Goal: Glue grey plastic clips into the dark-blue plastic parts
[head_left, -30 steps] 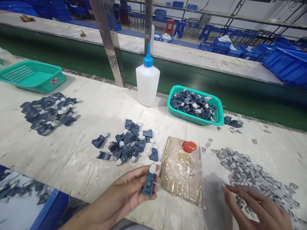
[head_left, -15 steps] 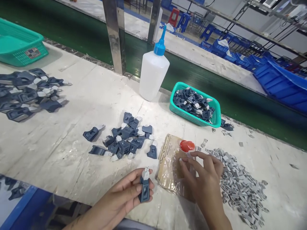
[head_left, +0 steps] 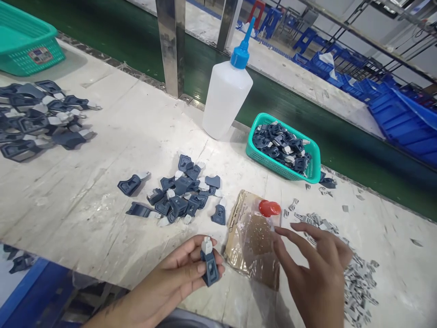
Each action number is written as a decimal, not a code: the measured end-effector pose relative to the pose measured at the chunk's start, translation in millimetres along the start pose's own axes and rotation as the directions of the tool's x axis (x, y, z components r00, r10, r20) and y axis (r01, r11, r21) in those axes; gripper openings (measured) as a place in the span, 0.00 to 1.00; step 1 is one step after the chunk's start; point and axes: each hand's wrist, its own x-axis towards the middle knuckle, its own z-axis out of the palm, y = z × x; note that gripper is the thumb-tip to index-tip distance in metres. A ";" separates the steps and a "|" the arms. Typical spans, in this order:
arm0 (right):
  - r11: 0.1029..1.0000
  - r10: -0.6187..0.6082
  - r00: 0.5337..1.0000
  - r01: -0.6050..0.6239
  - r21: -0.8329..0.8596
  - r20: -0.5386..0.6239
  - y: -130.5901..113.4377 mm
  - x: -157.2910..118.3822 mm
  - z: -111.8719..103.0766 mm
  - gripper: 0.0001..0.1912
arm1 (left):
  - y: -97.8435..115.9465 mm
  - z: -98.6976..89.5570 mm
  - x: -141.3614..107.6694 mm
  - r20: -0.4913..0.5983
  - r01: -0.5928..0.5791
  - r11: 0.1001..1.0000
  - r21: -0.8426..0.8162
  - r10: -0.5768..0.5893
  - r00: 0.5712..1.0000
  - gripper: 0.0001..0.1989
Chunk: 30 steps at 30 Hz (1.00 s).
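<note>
My left hand (head_left: 191,266) is closed around a dark blue plastic piece (head_left: 210,269) with a light grey tip (head_left: 206,246) pointing up and away. My right hand (head_left: 316,259) is raised over the right edge of a plastic-wrapped cardboard pad (head_left: 252,246), its thumb and fingers apart with no held part visible. Clear wet liquid shines on the pad, and a glossy red object (head_left: 269,208) lies at its far end. Beyond and partly under my right hand spreads a pile of small grey parts (head_left: 360,282). Several dark blue pieces with grey tips (head_left: 184,189) lie left of the pad.
A white squeeze bottle (head_left: 227,98) with a blue nozzle stands at the back. Right of it is a green basket (head_left: 266,167) full of blue-grey pieces. Another pile (head_left: 37,120) and a green basket (head_left: 37,57) are at left. A metal post (head_left: 172,50) rises behind.
My right hand has moved right, off the pad's middle toward the grey pile, and its fingers have spread. My left hand has tilted the blue piece slightly. The camera view has shifted a little.
</note>
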 end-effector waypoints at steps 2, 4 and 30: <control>0.999 0.051 0.997 -0.052 -0.017 -0.058 -1.8 -0.5 -4.0 0.05 | -1.2 1.1 -0.4 -0.006 -0.009 0.999 0.043 0.009 1.000 0.10; 0.999 0.048 0.997 -0.049 -0.015 -0.055 -2.6 -3.1 -2.8 0.05 | -3.5 1.9 0.2 -0.008 -0.019 0.995 0.098 0.020 1.000 0.10; 0.899 0.032 0.990 -0.089 0.428 0.138 -60.4 -36.4 10.0 0.08 | -14.4 4.9 4.7 -0.023 -0.209 0.908 0.363 0.233 0.972 0.07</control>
